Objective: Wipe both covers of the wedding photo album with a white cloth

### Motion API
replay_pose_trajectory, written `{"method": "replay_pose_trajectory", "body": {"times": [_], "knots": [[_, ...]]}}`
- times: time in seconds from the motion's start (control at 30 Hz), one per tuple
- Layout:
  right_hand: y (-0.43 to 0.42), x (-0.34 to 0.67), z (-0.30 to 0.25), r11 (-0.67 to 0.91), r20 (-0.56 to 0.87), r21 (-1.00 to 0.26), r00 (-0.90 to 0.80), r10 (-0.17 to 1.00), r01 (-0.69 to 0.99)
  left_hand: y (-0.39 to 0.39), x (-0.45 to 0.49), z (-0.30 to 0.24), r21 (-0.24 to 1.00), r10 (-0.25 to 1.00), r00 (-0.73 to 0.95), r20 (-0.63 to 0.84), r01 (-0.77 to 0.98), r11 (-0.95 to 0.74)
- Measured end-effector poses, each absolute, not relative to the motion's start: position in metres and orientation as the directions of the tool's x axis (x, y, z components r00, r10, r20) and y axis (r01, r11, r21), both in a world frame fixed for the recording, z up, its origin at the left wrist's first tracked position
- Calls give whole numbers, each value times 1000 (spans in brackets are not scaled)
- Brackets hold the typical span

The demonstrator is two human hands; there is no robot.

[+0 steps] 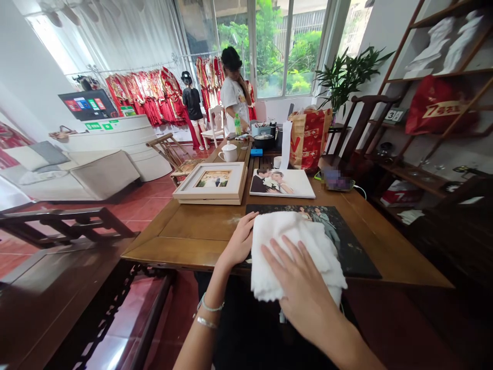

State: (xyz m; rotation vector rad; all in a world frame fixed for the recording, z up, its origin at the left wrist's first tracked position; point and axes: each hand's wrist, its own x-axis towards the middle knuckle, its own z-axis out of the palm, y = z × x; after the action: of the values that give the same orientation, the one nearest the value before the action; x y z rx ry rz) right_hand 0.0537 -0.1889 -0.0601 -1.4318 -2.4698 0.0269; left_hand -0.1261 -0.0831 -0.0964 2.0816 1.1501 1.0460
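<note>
My right hand [302, 280] lies over a folded white towel [296, 226], its fingers spread across the top and the thumb near the lower edge. Under the towel is a dark photo panel [356, 252] showing people in an outdoor scene; the towel hides much of it. At the panel's left edge, my left hand [241, 241] rests with fingers stretched forward, its inner side partly behind the towel. Just beyond lie a white-bordered framed photo [185, 186] and a pale photo panel [304, 184] of a couple.
The wooden table [208, 246] also bears a lidded white mug [229, 151], a red and tan paper bag [310, 139] and a phone on a cable. A dark wooden bench [46, 303] stands at left, shelves [419, 180] at right. Two people stand near red garments.
</note>
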Motion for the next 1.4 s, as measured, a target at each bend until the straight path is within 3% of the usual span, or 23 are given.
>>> {"method": "replay_pose_trajectory", "body": {"times": [0.3,0.53,0.73,0.97,1.23,1.4], "knots": [[-200,96,-40,579,45,-310,-596,802,754,-84,-128,-100,747,861,334,384,436,-502],[-138,116,-57,422,197,-264,-380,904,867,-83,-131,-102,734,861,336,381,457,-503],[-91,93,-54,301,134,-189,-279,951,935,-82,-131,-106,724,855,340,391,460,-514],[-88,67,-46,450,113,-208,-436,893,868,-81,-125,-101,716,856,338,392,472,-514],[-170,98,-52,607,168,-242,-584,794,757,-82,-126,-100,723,866,328,377,480,-497],[-172,141,-56,588,138,-267,-573,808,764,-84,-128,-101,737,871,327,367,469,-486]]}}
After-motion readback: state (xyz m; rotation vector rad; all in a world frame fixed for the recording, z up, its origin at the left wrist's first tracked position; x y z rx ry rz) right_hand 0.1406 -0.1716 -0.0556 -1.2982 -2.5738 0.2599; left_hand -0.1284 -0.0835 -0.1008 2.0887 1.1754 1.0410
